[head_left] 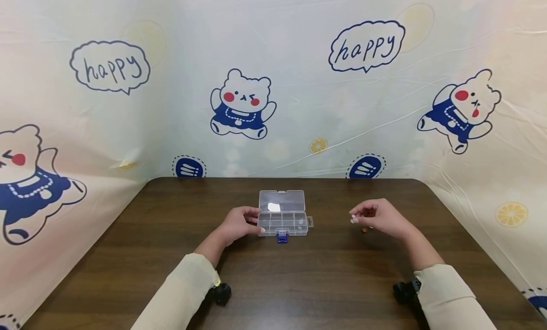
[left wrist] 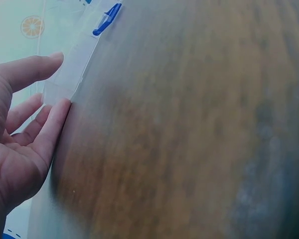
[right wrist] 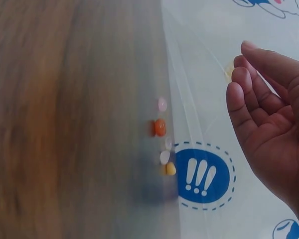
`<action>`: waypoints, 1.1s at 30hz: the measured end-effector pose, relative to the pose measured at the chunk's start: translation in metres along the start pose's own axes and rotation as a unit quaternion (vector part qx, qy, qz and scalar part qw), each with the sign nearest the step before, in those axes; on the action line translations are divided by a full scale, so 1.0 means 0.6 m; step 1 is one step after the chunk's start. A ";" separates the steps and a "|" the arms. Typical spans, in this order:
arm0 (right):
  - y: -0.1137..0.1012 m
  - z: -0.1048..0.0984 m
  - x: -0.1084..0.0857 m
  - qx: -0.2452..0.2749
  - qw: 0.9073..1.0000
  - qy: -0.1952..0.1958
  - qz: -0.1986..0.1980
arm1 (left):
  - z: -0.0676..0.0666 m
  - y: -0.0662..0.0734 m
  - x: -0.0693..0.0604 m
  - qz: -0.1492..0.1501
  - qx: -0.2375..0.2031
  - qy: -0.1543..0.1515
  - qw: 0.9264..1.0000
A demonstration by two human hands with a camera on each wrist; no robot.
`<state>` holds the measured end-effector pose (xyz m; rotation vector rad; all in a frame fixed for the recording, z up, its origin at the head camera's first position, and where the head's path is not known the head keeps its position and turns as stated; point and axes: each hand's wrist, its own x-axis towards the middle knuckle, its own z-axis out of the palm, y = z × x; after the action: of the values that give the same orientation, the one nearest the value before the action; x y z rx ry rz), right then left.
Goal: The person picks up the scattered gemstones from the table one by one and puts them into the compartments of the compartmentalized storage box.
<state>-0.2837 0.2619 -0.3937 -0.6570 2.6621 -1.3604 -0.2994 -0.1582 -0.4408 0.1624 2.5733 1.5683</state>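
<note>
A clear compartment box [head_left: 282,224] lies on the table with its lid [head_left: 292,201] raised. Around its left end, my left hand [head_left: 239,225] grips it, thumb at the front and fingers behind; the left wrist view also shows this hand [left wrist: 20,149] at the box [left wrist: 72,69]. Small pale pieces are in the right-hand compartments. Off to the right, my right hand [head_left: 384,219] pinches a small whitish piece [head_left: 353,219] above the table. The right wrist view hides that piece behind the fingers. Near the hand lies an orange piece [head_left: 364,230].
In the right wrist view, a pink piece [right wrist: 162,104], an orange one [right wrist: 160,127], whitish ones [right wrist: 165,158] and a yellow one [right wrist: 171,169] lie on the table [right wrist: 79,119]. A printed cloth [head_left: 299,45] hangs behind and beside the table.
</note>
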 end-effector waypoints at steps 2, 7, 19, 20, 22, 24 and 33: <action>-0.005 0.003 0.003 -0.008 1.000 0.004 -0.005 | 0.000 -0.001 0.001 0.001 0.000 0.000 1.000; -0.023 0.012 0.009 -0.010 1.000 0.007 0.000 | 0.000 0.000 0.002 0.004 -0.001 0.000 1.000; -0.026 0.029 0.027 -0.004 1.000 0.003 -0.013 | 0.002 0.000 0.001 0.005 -0.004 -0.002 1.000; -0.029 0.030 0.029 -0.004 1.000 0.005 -0.016 | 0.002 -0.001 0.002 0.005 -0.006 -0.002 1.000; -0.032 0.033 0.032 0.000 1.000 0.008 -0.018 | 0.002 -0.001 0.003 0.005 -0.007 -0.001 1.000; -0.036 0.037 0.035 0.002 1.000 0.009 -0.019 | 0.001 -0.002 0.003 0.007 -0.006 -0.001 1.000; -0.046 0.051 0.045 0.010 1.000 0.014 -0.023 | 0.002 -0.002 0.002 0.006 -0.003 -0.001 1.000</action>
<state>-0.2910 0.2136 -0.3869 -0.7072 2.6665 -1.4172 -0.3001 -0.1576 -0.4422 0.1792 2.5710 1.5788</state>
